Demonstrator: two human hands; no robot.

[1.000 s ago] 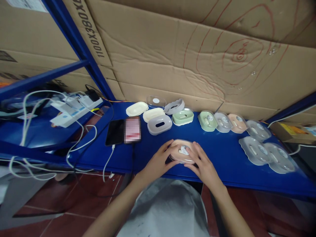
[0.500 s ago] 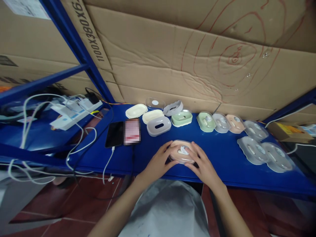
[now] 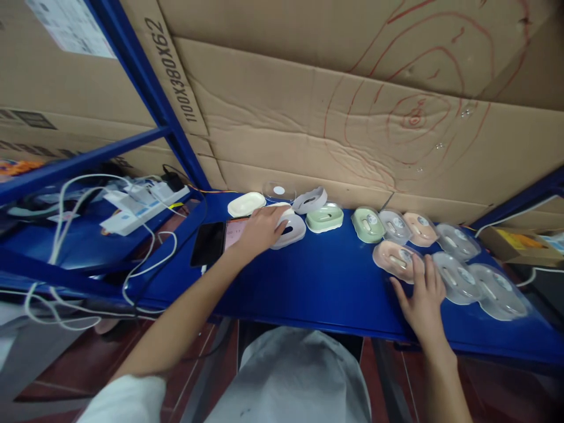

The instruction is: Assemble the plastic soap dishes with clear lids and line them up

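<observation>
At the middle-left of the blue shelf, my left hand [image 3: 261,230] has its fingers closed over the left end of a grey soap dish [image 3: 296,236] with a dark oval slot. It covers part of a cream dish behind. My right hand [image 3: 422,294] is open on the right, its fingertips on the clear lid of a peach soap dish [image 3: 394,259] and its thumb apart near the front edge. Grey lidded dishes [image 3: 457,279] stand just right of it. Behind are lidded green [image 3: 368,226], grey [image 3: 395,228] and peach [image 3: 420,230] ones.
A cream dish [image 3: 247,204], a clear lid [image 3: 279,191], a grey insert [image 3: 310,201] and a green dish [image 3: 325,220] stand at the back. Left are a black phone [image 3: 208,244], a pink-screened device [image 3: 233,231], power strips [image 3: 145,202] and white cables. Cardboard [image 3: 282,129] walls the back.
The peach soap dish has gone from the front middle to the right, beside the grey lidded ones. My left hand has left it and moved left to the grey dish; my right hand moved right.
</observation>
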